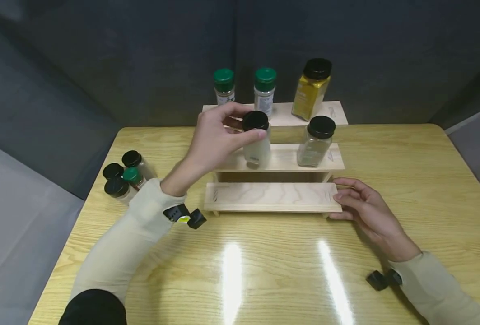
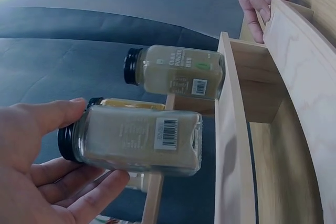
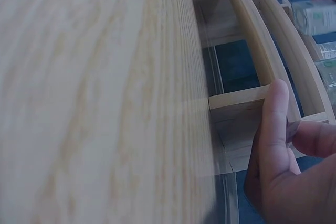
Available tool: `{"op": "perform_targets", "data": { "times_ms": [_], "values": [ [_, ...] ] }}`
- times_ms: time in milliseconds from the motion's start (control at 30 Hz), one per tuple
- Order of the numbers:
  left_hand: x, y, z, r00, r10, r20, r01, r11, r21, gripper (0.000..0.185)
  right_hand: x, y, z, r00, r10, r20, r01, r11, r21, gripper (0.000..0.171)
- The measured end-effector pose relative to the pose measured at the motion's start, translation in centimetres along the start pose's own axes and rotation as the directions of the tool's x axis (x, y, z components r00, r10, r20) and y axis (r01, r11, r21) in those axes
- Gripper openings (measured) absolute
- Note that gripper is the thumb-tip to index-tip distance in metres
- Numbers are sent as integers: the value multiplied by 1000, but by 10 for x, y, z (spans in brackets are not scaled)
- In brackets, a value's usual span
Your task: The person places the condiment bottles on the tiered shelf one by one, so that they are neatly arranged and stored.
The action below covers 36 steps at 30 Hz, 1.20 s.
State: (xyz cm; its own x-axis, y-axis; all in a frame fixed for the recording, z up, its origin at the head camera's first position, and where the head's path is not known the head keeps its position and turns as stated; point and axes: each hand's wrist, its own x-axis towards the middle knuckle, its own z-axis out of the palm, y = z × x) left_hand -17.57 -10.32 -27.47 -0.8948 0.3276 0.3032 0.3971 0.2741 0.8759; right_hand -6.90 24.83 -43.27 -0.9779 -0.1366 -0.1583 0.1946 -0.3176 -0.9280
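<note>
My left hand holds a glass spice jar with a black lid, thumb on one side and fingers on the other. In the left wrist view the jar's base is a little apart from the middle tier of a three-tier wooden spice rack. My right hand grips the right end of the lowest tier, its thumb at the top edge. A cumin powder jar with a black lid stands on the middle tier, to the right of the held jar.
On the top tier stand two green-lidded jars, the left one partly behind my hand, and a yellow spice jar. Several more jars cluster on the table at the left. A dark curtain hangs behind.
</note>
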Motion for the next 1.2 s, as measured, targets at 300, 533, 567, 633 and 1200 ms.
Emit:
{"op": "perform_targets", "data": {
  "times_ms": [300,533,567,633,1200],
  "values": [
    [10,-5,13,999,-42,-3,42,999,-14,40,1,1,2,1000,5,-16,-6,1000,-17,34],
    [11,-6,18,996,-84,11,84,996,-5,42,2,1,4,1000,6,-25,-6,1000,-21,35],
    [11,-6,19,996,-87,12,87,996,-3,43,2,1,4,1000,6,-26,-6,1000,-19,35],
    [11,-7,20,995,-95,14,95,995,-1,43,2,1,4,1000,7,-30,-7,1000,-17,35],
    [7,-7,28,997,-73,10,72,995,62,47,0,1,4,1000,8,-15,-8,1000,-3,35]
  ]
}}
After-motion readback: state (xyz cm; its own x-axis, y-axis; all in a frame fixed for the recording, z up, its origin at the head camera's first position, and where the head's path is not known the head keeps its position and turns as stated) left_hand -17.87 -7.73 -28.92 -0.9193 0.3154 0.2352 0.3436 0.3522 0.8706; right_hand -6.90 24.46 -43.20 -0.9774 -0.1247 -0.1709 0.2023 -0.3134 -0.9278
